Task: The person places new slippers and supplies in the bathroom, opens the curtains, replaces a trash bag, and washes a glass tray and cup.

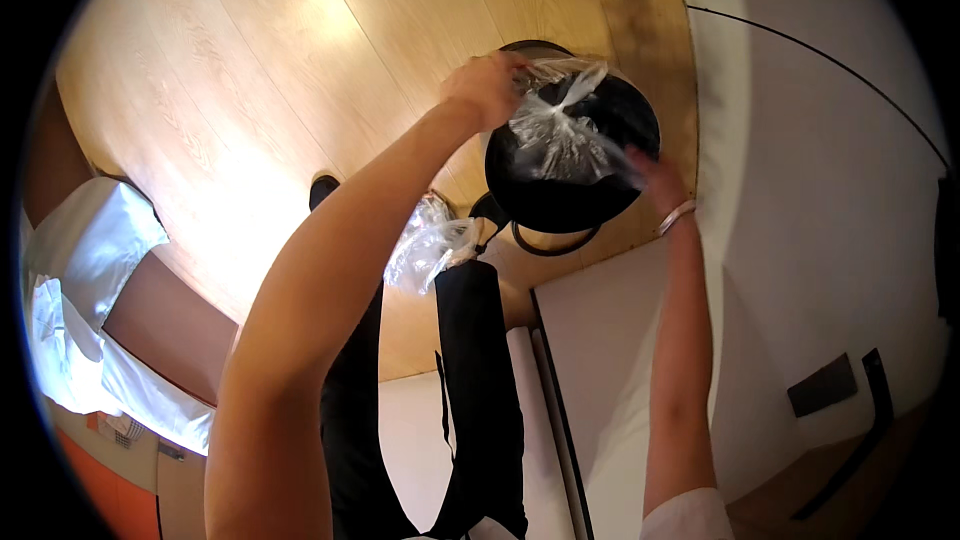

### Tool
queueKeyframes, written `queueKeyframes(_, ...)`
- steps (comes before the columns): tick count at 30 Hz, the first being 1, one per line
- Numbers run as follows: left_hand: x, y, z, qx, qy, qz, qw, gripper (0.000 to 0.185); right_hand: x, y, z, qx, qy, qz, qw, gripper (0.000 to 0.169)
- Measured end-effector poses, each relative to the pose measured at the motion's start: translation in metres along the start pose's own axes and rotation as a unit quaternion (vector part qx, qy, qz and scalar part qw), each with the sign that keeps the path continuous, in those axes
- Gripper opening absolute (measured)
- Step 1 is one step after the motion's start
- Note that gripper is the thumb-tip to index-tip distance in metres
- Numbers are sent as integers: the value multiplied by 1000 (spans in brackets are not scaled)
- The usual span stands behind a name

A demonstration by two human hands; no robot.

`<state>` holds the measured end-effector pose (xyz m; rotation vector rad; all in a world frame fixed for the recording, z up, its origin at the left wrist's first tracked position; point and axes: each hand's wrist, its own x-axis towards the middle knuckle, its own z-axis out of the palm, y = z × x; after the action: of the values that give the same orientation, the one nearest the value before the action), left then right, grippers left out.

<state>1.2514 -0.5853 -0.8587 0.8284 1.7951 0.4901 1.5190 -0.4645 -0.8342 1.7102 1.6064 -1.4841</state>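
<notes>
A clear plastic bag [559, 131], bunched and twisted at its middle, lies over the dark mouth of a round black bin [555, 206]. At the bin's far left side my left hand [486, 86] grips the plastic with bent fingers. My right hand [662, 178], slightly blurred and with a band on its wrist, pinches a stretched end of the bag at the right rim. Inside the bin the contents are too dark to make out.
Another clear plastic bag [431, 244] lies on the wood floor [262, 67] by my feet. A white wall [810, 165] with a thin dark cable [817, 49] rises close on the right. A white board with a black edge [615, 315] is below the bin. White cloth [112, 247] hangs at the left.
</notes>
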Motion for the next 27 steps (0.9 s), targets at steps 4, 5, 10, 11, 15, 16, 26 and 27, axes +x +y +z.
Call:
queueKeyframes(4,-39,-26,8,30,62,-3,998,13,-47,39,48,31,129,18,991,29)
queueKeyframes(5,-50,-32,9,35,61,-8,997,14,-59,42,61,-64,166,7,984,26)
queueKeyframes(10,-96,-40,29,33,86,-88,992,22,-80,80,120,146,247,99,953,39)
queueKeyframes(11,-107,-36,33,-16,52,-169,984,32,-91,39,130,284,243,194,907,45)
queueKeyframes(15,-123,-1,67,-161,162,-238,944,53,-97,22,164,425,281,222,832,68)
queueKeyframes(16,-123,-1,66,-153,156,-214,952,55,-99,20,163,446,260,221,827,69)
queueKeyframes(26,-34,-29,19,-185,-29,125,974,77,-71,25,157,536,274,21,798,84)
queueKeyframes(27,-35,-31,21,-175,-26,132,975,77,-69,29,159,528,286,13,799,82)
